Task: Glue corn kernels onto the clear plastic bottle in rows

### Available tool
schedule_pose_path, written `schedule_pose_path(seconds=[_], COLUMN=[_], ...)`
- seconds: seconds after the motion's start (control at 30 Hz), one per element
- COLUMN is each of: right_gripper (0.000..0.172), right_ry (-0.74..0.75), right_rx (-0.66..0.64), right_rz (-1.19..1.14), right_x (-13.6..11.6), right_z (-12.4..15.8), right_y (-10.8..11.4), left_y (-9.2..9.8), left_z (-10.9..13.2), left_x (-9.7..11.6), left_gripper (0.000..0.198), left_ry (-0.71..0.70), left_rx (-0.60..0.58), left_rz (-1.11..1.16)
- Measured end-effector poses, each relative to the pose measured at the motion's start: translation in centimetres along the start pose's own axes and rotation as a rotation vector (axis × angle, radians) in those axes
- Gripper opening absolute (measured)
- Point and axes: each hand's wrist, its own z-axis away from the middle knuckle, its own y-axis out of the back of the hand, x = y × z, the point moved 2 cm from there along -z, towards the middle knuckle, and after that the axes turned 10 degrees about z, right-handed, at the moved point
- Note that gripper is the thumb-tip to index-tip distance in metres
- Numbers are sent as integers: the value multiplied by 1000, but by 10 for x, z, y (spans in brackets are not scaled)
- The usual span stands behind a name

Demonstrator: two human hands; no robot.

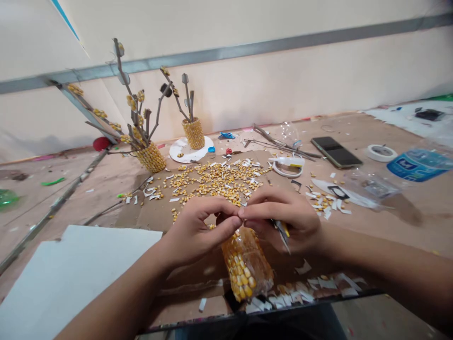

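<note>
My left hand (200, 231) and my right hand (286, 217) meet fingertip to fingertip above a clear plastic cup partly covered in corn kernels (246, 267). Both pinch something tiny that I cannot make out. My right hand also grips a small cutter with a yellow and grey handle (283, 231) against its palm. Loose corn kernels (215, 182) lie scattered on a brown cardboard sheet (155, 215) just beyond my hands.
Two kernel-covered pots with twig branches stand at back left (152, 156) and on a white plate (194, 134). A phone (336, 152), tape roll (381, 152), water bottle (419, 164), glue bottle (288, 162) and paper scraps (325, 203) lie right. White sheet (71, 274) near left.
</note>
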Motion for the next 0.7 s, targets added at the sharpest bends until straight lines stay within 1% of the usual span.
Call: schedule_pose_path(seconds=[0.13, 0.2, 0.23, 0.27, 0.33, 0.37, 0.43, 0.5, 0.57, 0.63, 0.7], right_gripper=[23, 18, 15, 11, 2, 7, 16, 19, 19, 20, 20], right_ry=[58, 51, 23, -27, -162, -234, -354, -418, -439, -431, -432], right_rx=[5, -4, -30, -77, -230, -332, -537, -670, -725, -715, -692], right_rz=[52, 76, 73, 58, 13, -7, -40, -76, -100, -90, -75], right_x=[1, 0, 0, 1, 3, 4, 6, 7, 7, 7, 6], right_z=[3, 2, 0, -1, -5, -7, -9, -9, -7, -5, -4], right_y=[-1, 0, 1, 2, 4, 5, 7, 7, 7, 6, 5], left_y=[-3, -1, 2, 6, 19, 26, 40, 47, 48, 43, 36], left_z=[0, 0, 0, 0, 0, 0, 2, 4, 4, 2, -1], left_x=[-2, -3, -4, -4, -5, -6, -9, -13, -15, -16, -17], left_gripper=[18, 18, 18, 18, 22, 29, 51, 66, 68, 60, 50], left_ry=[31, 50, 61, 78, 140, 189, 304, 427, 517, 559, 561], left_rx=[-17, -27, -28, -30, -51, -80, -187, -319, -391, -411, -414], left_rz=[-8, -21, -34, -56, -129, -176, -235, -252, -253, -250, -233])
